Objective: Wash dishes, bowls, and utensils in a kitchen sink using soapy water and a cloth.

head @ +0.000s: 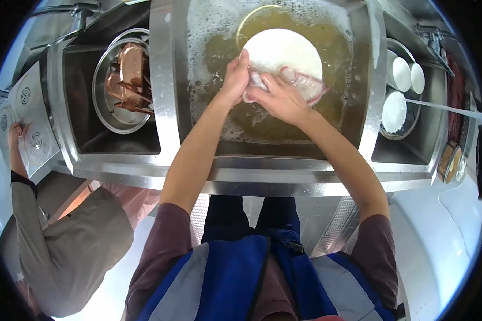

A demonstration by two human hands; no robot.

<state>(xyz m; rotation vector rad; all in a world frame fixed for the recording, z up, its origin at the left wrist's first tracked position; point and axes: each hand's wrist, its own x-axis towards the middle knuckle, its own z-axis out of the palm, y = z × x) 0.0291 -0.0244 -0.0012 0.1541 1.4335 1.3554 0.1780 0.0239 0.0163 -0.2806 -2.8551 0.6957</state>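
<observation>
A round white plate is tilted above murky, sudsy water in the middle sink basin. My left hand grips the plate's left edge, thumb on its face. Against the plate's lower part, my right hand holds a wet, whitish cloth with a reddish edge; part of the cloth spreads to the right of my fingers. The rim of another round dish shows in the water behind the plate.
The left basin holds a metal bowl with brown containers. In the right basin, white cups and a white round dish sit in a round vessel. Faucets stand behind. At far left is a co-worker's hand.
</observation>
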